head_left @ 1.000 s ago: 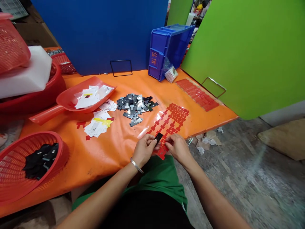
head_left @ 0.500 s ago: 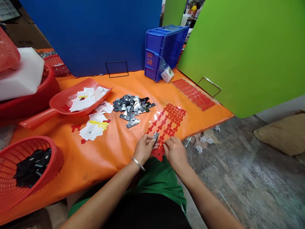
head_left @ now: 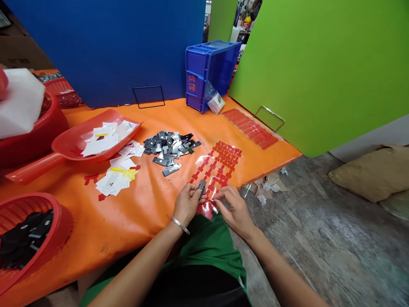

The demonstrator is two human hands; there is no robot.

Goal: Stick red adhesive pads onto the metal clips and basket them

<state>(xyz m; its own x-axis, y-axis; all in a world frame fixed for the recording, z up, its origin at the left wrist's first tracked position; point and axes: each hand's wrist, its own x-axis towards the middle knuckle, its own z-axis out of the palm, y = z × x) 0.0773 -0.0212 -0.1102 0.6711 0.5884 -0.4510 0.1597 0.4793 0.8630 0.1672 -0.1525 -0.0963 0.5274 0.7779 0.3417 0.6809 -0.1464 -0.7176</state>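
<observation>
My left hand point(head_left: 188, 202) pinches a small dark metal plate point(head_left: 201, 186) at the near edge of the orange table point(head_left: 150, 204). Just to its right, my right hand point(head_left: 232, 207) has its fingertips pinched at the near end of a clear sheet of red stickers point(head_left: 220, 164); what they hold is too small to make out. A pile of grey and black metal plates point(head_left: 168, 146) lies beyond the hands, toward the middle of the table.
A red scoop point(head_left: 75, 143) holds white papers, with more papers point(head_left: 117, 177) beside it. A red basket point(head_left: 30, 232) of dark parts sits at the near left. A blue bin point(head_left: 207, 70), another red sticker sheet point(head_left: 251, 128) and a green board point(head_left: 319, 64) stand at the right.
The view has swung right and down. The plate in my left hand has turned from flat black face to its grey side, and my right fingers have pinched at the sheet's near end.
</observation>
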